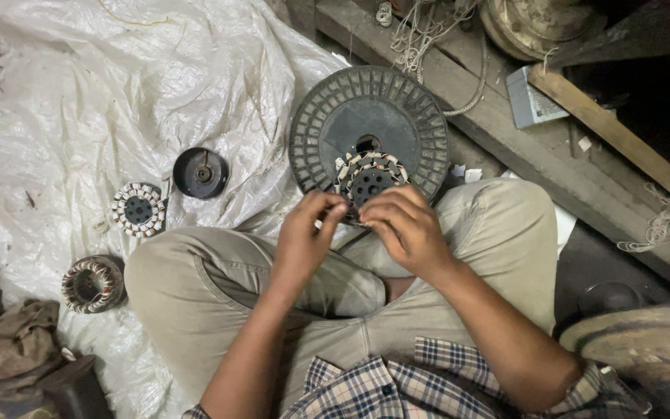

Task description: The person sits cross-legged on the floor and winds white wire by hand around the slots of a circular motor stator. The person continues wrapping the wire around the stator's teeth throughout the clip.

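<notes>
While both hands, left hand (304,233) and right hand (405,225), pinch the wound stator (370,180) in a closed grip, two other stators, a flat one (139,209) and a taller one (91,284), lie apart on the plastic sheet (102,101), so work on this one seems unfinished.

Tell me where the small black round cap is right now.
In the head view, the black cap lies on the white plastic sheet, left of the large spool, beside a wound stator.

Crinkled glossy plastic sheet (118,85), matt ribbed plastic spool (368,124), rough wooden plank (622,136).
</notes>
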